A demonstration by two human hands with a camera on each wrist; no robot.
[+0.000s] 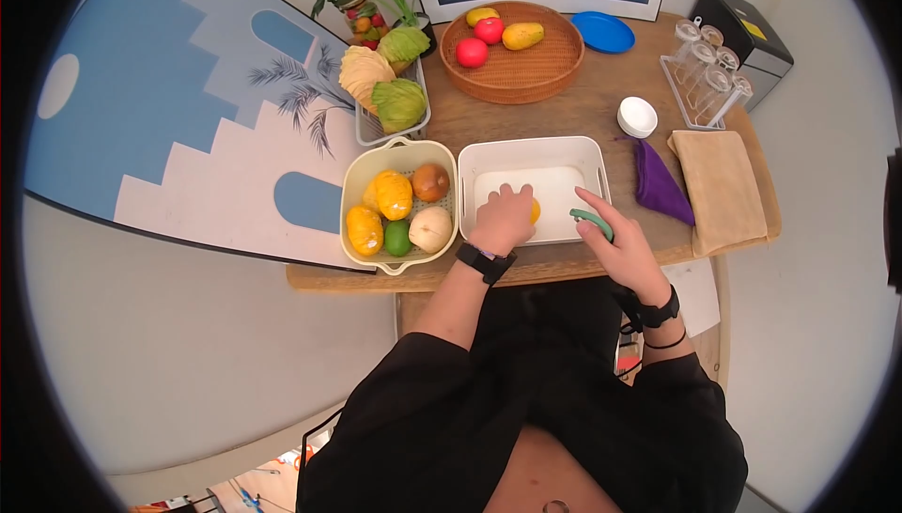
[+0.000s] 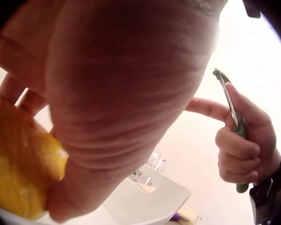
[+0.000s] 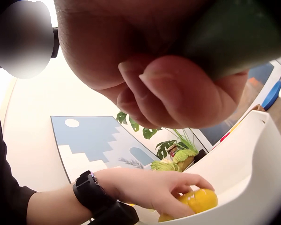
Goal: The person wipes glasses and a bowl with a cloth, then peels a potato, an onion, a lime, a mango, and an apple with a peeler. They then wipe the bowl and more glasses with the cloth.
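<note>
Yellow fruit [image 3: 202,200] is gripped by the left hand [image 1: 505,219] inside the white bin [image 1: 564,181], toward its front wall; whether the bin's floor is touched by it cannot be told. Most of it is hidden in the head view by that hand, its fingers and thumb being curled round it, as is shown from the wrists. By the right hand [image 1: 620,248], a green peeler [image 1: 598,223] is held over the bin's right front part, the handle wrapped by curled fingers while the index finger is stretched out. Between peeler and fruit a gap is left.

Just left of the bin, a cream basket [image 1: 371,161] is filled with yellow, brown, pale and green produce. Behind the bin, a wicker tray [image 1: 540,62] is set on the wooden surface [image 1: 564,120], red and yellow produce being held in it. To the bin's right, a purple cloth [image 1: 658,184] is laid, with a beige cloth [image 1: 723,184] beyond.
</note>
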